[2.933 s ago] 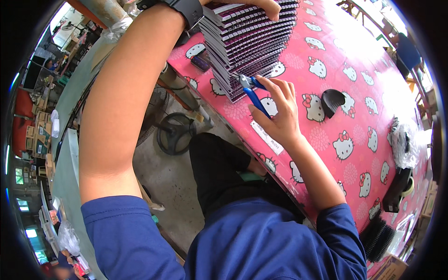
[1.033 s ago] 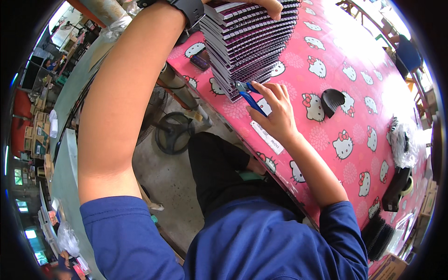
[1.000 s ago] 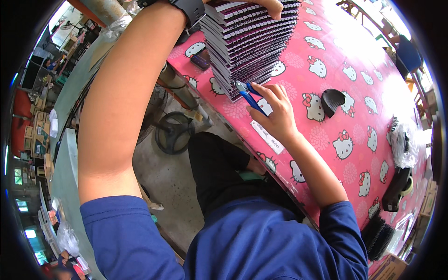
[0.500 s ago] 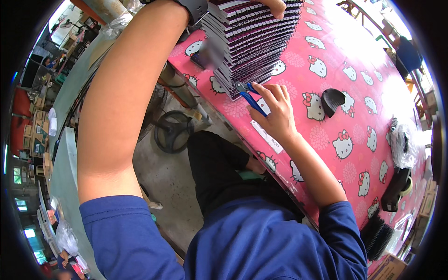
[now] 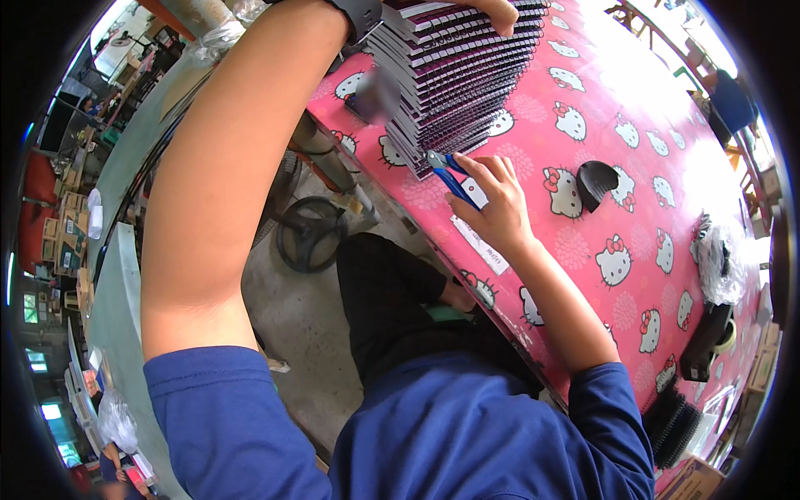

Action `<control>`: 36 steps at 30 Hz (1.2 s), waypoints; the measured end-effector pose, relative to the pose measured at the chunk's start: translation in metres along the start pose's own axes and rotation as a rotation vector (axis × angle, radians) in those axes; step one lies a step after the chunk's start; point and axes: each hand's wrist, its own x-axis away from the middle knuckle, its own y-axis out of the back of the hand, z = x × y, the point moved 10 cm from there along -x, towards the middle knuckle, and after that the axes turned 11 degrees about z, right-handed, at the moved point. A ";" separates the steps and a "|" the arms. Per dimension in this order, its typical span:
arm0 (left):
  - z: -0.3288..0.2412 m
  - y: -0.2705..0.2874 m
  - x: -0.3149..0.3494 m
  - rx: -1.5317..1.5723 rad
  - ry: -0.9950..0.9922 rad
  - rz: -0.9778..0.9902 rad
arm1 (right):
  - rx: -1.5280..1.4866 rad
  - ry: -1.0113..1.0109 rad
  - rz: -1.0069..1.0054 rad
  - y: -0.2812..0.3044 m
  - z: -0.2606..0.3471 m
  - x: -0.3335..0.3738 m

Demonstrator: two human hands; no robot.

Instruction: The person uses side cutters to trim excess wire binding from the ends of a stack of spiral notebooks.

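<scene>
A tall stack of spiral notebooks with black coils and purple-edged covers stands near the table's edge. My left arm reaches up across its far side. Most of my left hand is cut off by the top of the picture; a bent finger hooks over the coil edge of an upper notebook. In my right hand is a pair of small cutting pliers with blue handles, fingers and thumb around them. Their metal jaws point at the low corner of the stack, beside the bottom coils; whether they touch cannot be made out.
The table wears a pink cartoon-cat cloth. On it lie a white paper strip, a black curved piece, a clear plastic bag and a bundle of black coils. A black handwheel sits below the edge.
The view has shifted slightly, and my left forearm sits a little further right. Both hands keep their places at the stack, with the pliers still at its low corner.
</scene>
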 end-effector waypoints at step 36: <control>0.025 -0.002 -0.023 -0.021 0.101 -0.037 | -0.208 -0.088 0.081 -0.018 -0.014 0.014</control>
